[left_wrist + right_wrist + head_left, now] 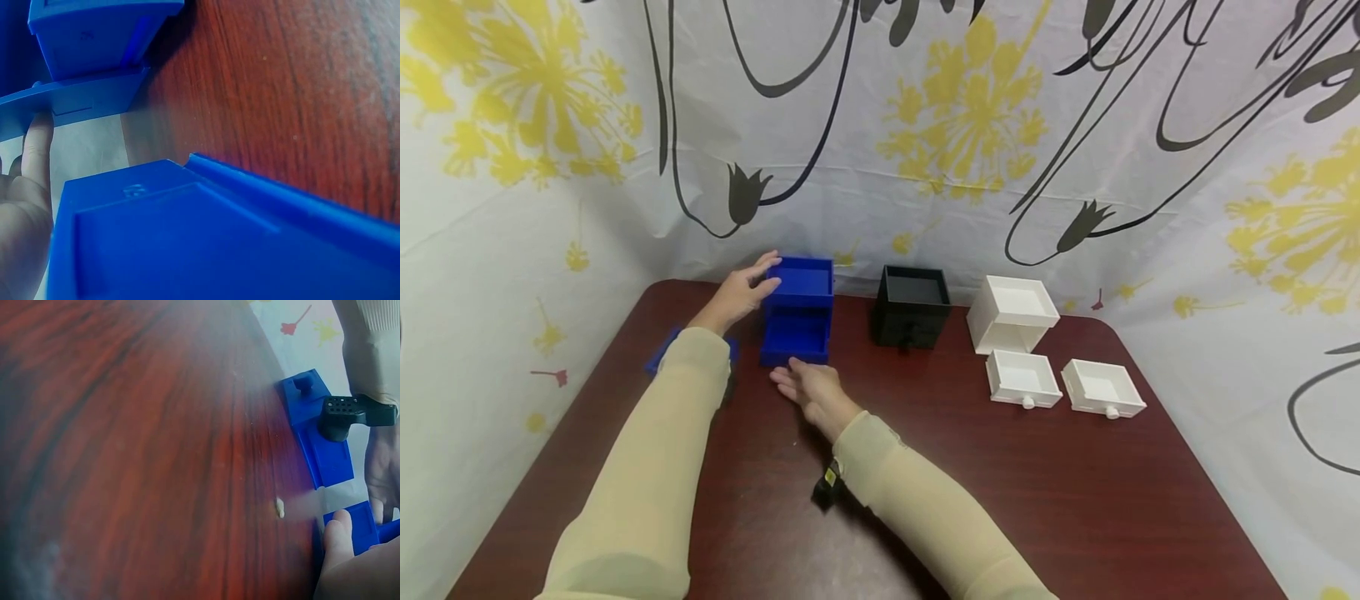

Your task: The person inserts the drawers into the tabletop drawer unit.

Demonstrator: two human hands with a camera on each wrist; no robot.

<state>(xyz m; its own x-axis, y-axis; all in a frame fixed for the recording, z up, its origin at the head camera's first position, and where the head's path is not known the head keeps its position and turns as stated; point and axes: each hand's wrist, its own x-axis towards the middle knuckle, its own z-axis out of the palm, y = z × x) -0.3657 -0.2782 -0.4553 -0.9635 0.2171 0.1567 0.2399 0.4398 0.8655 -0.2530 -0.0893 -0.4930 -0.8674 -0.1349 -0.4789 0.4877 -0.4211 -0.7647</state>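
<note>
A blue mini cabinet [797, 295] stands at the back left of the table, a shallow blue drawer [793, 335] jutting out low at its front. My left hand [739, 296] is at the cabinet's upper left side with fingers extended; in the left wrist view a finger [39, 147] touches a blue panel. Right at the drawer's front edge is my right hand [814, 392], fingers straight, palm turned partly upward. The right wrist view has its thumb [339, 540] against a blue face. Another blue drawer [658, 357] lies under my left forearm, largely hidden by the sleeve.
A black mini cabinet [913, 321] with its drawer in stands to the right of the blue one. Farther right is a white cabinet [992, 321] with an open front. Two white drawers, one nearer [1024, 379] and one farther right [1105, 387], lie before it. A patterned cloth [850, 150] hangs behind.
</note>
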